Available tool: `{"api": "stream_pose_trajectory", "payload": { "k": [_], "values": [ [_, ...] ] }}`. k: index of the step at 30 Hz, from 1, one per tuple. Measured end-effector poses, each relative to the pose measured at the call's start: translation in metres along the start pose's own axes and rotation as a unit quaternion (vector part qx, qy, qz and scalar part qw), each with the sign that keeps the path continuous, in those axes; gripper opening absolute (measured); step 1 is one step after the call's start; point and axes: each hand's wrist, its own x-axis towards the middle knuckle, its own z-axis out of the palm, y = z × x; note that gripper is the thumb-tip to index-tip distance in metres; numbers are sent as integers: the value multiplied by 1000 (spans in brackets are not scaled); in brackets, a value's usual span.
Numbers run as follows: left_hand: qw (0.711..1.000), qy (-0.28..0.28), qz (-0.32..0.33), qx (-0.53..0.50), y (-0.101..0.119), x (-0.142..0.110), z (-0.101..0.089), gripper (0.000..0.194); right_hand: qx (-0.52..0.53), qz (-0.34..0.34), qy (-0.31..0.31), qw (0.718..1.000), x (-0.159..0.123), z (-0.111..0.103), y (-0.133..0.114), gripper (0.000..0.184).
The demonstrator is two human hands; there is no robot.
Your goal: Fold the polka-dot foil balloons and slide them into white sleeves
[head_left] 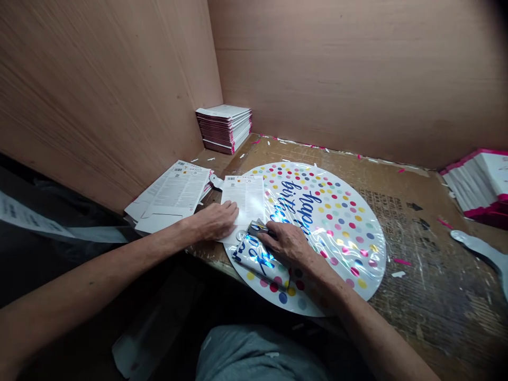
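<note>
A round foil balloon (345,233) lies flat over the table's front edge, white with coloured dots and blue birthday lettering. On its left part rests a white printed card envelope (248,196). My left hand (218,219) is closed at the envelope's left edge, fingers bent over it; the thumb is hidden. With fingers closed, my right hand (289,241) grips the top of a folded foil balloon (262,259), silver with blue lettering, just below the envelope. The folded piece sits above the flat balloon, and the envelope's lower end meets it.
Loose printed envelopes (170,196) are fanned out at the left. A neat stack of them (224,127) stands in the back corner, another pink-edged stack (480,182) at the right. A white curved strip (476,246) lies nearby. Wooden panels (337,74) enclose the back and left.
</note>
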Motion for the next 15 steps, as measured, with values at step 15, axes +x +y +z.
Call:
{"api": "stream_pose_trajectory", "payload": {
  "k": [15],
  "values": [
    [997, 45, -22, 59, 21, 21, -30, 30, 39, 143, 181, 972, 21, 6, 1, 32]
  ]
}}
